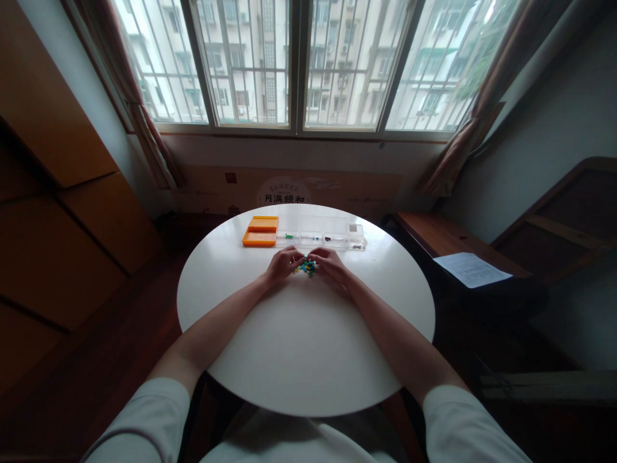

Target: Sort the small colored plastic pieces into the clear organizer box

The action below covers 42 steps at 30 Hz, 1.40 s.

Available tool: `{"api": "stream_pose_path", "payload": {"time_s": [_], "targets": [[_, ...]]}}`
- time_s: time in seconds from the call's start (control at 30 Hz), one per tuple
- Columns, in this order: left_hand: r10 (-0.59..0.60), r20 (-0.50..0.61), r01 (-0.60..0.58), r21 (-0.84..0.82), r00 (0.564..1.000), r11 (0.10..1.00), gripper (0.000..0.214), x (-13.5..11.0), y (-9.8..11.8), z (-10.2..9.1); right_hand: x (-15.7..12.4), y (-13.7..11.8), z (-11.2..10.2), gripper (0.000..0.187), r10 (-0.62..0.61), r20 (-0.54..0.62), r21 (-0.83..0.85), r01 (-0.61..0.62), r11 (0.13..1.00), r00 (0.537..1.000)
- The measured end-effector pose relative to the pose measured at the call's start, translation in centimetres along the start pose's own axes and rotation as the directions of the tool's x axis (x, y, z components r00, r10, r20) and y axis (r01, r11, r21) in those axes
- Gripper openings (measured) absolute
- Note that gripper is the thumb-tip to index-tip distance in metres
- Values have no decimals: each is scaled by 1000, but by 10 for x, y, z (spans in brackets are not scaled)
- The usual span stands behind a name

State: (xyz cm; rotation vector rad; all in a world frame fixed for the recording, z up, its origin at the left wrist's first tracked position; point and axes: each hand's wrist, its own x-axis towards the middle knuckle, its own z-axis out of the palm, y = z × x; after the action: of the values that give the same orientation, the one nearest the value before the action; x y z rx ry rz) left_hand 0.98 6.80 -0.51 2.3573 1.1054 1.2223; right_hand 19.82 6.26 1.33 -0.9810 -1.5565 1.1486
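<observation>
On the white round table (pixel 313 347) lies a small pile of blue, green and yellow pieces (pixel 306 269), too small to name the kind. My left hand (pixel 283 262) is at the pile's left side, its fingers bent inward with the tips close together. From the right my right hand (pixel 330 260) reaches over the pile's far edge, thumb and fingers curled together. Whatever the fingertips hold is too small to make out. Just beyond my hands is a clear compartment box (pixel 313 225) with a green piece (pixel 289 236) and a few dark bits inside.
An orange two-part tray (pixel 261 231) adjoins the clear box on its left. To the right, a wooden bench (pixel 434 235) carries white paper sheets (pixel 470 269). A printed cardboard panel (pixel 347 190) stands under the barred window (pixel 299 64). Wooden cabinets (pixel 62 193) line the left side.
</observation>
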Motion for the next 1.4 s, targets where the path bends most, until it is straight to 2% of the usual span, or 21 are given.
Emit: {"api": "stream_pose_path", "payload": {"time_s": [0.17,0.67,0.93,1.4], "targets": [[22,0,-22,-16,1000,1000,21,0,-1,0,1,4,2,36,10,25,50,-12,999,1000],[31,-5,-31,-49,1000,998,19,0,-4,1,2,8,0,36,10,85,1,-11,1000,996],[27,0,-27,-52,1000,998,21,0,-3,0,3,11,0,34,15,82,-32,-12,999,997],[23,14,-23,-15,1000,1000,23,0,1,-1,2,7,0,35,24,66,39,-27,999,998]]}}
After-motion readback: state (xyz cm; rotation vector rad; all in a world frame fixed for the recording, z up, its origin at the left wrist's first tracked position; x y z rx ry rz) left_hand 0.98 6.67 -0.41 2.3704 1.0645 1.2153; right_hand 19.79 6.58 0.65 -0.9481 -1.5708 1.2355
